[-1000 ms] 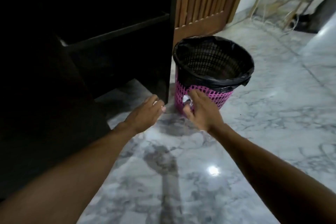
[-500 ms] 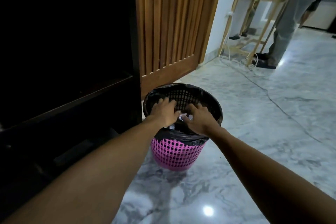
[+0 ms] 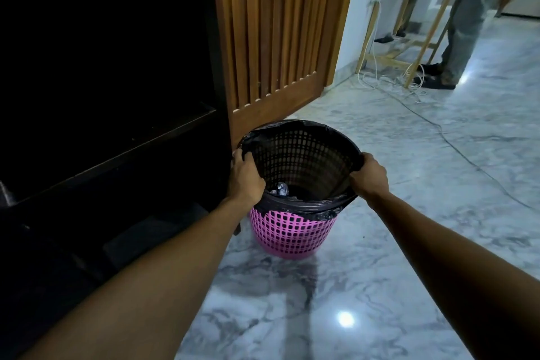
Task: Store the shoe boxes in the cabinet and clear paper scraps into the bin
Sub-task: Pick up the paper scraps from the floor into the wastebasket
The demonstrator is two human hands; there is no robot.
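Head view: pink bin [image 3: 292, 231] standing on marble floor [image 3: 394, 242] just beside dark cabinet [image 3: 117, 96], left hand [image 3: 245, 175] gripping black liner [image 3: 306, 205] at left rim, fingers curling over it, right hand [image 3: 369, 174] pinching the liner at right rim, crumpled paper scrap [image 3: 279, 188] lying inside bin.

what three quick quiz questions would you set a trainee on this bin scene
1. True or false: the left hand holds a shoe box.
2. What lies inside the pink bin? A) a crumpled paper scrap B) a shoe C) a bottle
3. On which side of the bin does the dark cabinet stand, the person's left or right?
Key: 1. False: it grips the bin's rim over the black liner, as does the right hand. 2. A. 3. Left.
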